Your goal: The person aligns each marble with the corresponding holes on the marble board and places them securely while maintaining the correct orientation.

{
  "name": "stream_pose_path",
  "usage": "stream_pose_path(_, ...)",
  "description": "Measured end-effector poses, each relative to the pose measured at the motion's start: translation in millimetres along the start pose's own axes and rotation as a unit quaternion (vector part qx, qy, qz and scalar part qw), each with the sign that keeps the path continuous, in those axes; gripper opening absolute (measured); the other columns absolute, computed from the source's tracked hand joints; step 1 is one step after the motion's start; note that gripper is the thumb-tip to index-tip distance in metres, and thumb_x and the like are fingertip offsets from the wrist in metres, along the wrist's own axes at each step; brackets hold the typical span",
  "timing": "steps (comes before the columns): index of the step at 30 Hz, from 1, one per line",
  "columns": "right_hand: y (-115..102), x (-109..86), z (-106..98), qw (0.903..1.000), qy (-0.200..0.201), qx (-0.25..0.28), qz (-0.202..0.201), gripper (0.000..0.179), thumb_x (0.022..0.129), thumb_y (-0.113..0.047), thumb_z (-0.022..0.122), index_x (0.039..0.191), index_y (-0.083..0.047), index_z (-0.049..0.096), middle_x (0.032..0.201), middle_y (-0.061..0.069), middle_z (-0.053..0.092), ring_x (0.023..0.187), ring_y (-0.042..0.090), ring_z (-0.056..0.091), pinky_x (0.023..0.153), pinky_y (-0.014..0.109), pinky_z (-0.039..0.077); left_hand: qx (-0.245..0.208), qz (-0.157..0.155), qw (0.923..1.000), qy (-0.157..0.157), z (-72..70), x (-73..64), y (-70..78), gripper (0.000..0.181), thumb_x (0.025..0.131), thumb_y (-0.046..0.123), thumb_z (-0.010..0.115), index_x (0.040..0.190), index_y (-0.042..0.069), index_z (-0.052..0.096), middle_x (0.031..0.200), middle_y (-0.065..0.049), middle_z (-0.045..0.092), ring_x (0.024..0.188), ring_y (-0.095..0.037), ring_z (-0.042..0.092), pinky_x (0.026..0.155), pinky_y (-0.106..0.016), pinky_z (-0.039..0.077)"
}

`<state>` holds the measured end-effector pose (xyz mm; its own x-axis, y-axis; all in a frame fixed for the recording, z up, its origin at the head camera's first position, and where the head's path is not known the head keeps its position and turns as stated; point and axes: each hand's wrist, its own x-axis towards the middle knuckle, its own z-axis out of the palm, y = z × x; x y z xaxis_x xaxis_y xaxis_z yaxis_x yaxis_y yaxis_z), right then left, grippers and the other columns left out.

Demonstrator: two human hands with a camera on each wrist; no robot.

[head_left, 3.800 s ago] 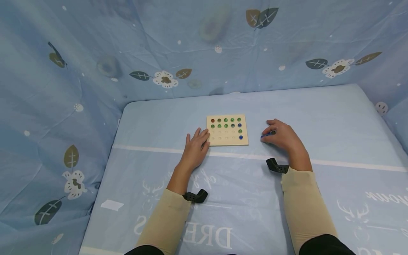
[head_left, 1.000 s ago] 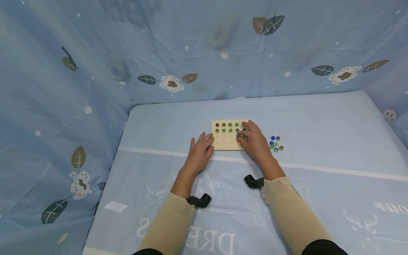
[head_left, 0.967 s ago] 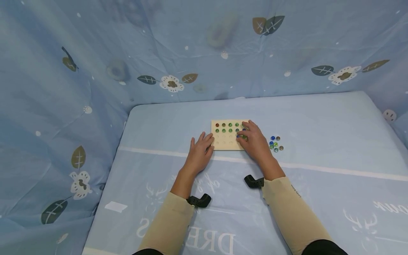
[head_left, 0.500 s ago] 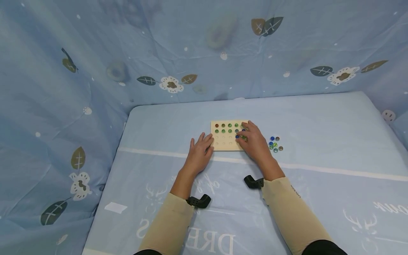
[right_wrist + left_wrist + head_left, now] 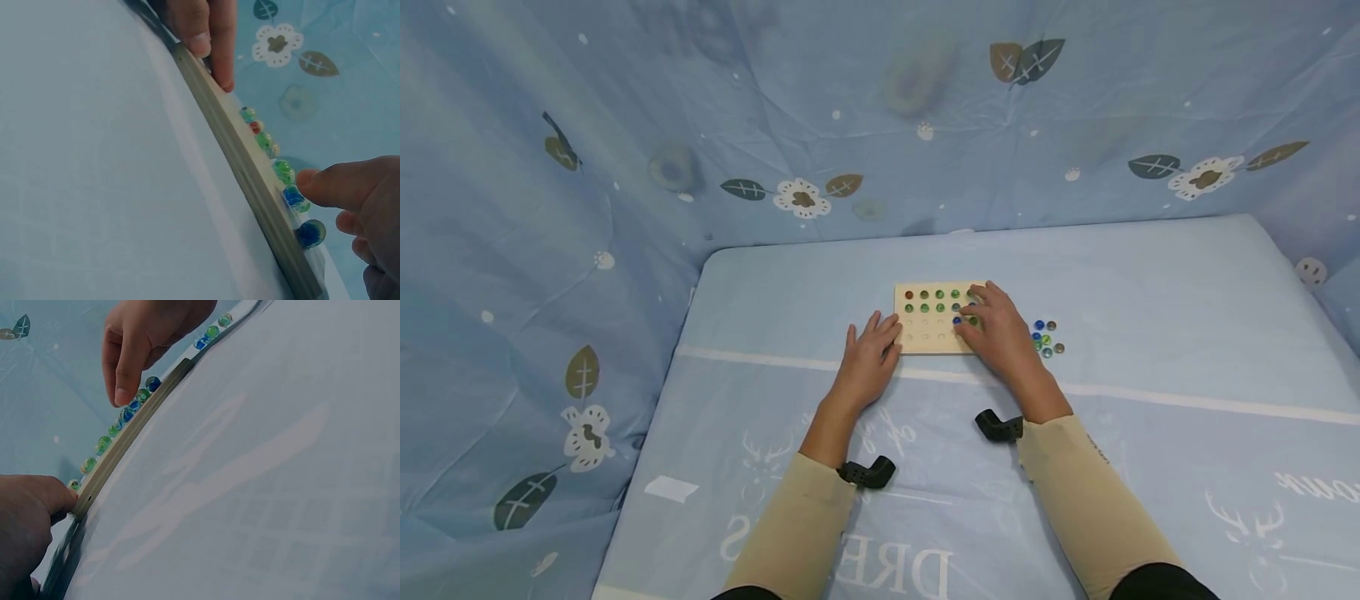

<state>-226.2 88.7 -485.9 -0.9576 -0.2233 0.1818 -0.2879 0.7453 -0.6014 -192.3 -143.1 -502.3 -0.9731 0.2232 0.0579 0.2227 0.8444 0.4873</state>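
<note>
A pale wooden board with rows of round hollows lies on the table, marbles in its two far rows. My left hand rests against the board's left edge, fingers fairly straight and thumb at the near corner. My right hand is over the board's right side. Its thumb and index finger are at a blue marble in the third row, pinching it. In the right wrist view the thumb touches a blue-green marble. The right hand hides part of the board's right columns.
Several loose marbles in blue, green and brown lie just right of the board. The table has a pale blue cloth with a white stripe. Patterned fabric rises behind and at the sides. A white paper patch lies front left.
Since the oldest frame my right hand has moved left from the loose marbles onto the board, and a blue marble now shows in the third row. Over the last second both hands stay nearly still.
</note>
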Motion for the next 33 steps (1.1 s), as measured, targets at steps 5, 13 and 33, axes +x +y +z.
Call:
stream_pose_path(5, 2, -0.5, -6, 0.9998, 0.014, 0.011, 0.003, 0.028, 0.084, -0.022, 0.071, 0.105, -0.004, 0.071, 0.142, 0.014, 0.045, 0.141, 0.031, 0.025, 0.110, 0.051, 0.028, -0.004, -0.005, 1.0000, -0.003, 0.0, 0.3, -0.5, 0.043, 0.098, 0.028, 0.049, 0.139, 0.016, 0.048, 0.149, 0.007, 0.037, 0.144, -0.018, 0.019, 0.115, -0.055, 0.007)
stream_pose_path(13, 6, -0.7, -16, 0.9996, 0.019, 0.013, 0.017, 0.025, 0.085, -0.022, 0.070, 0.105, -0.006, 0.072, 0.142, 0.014, 0.045, 0.142, 0.031, 0.024, 0.109, 0.053, 0.029, -0.008, -0.001, 1.0000, -0.006, -0.5, 0.2, -1.4, 0.043, 0.099, 0.028, 0.048, 0.140, 0.016, 0.047, 0.150, 0.006, 0.036, 0.144, -0.018, 0.019, 0.116, -0.055, 0.006)
stream_pose_path(33, 28, -0.1, -42, 0.9958, 0.010, -0.004, 0.091, 0.024, 0.086, -0.019, 0.069, 0.105, -0.004, 0.071, 0.142, 0.015, 0.045, 0.141, 0.033, 0.024, 0.111, 0.053, 0.025, -0.022, 0.000, 0.9996, -0.018, -3.4, -0.9, -1.1, 0.043, 0.100, 0.028, 0.046, 0.141, 0.016, 0.046, 0.150, 0.006, 0.035, 0.144, -0.018, 0.018, 0.116, -0.053, 0.005)
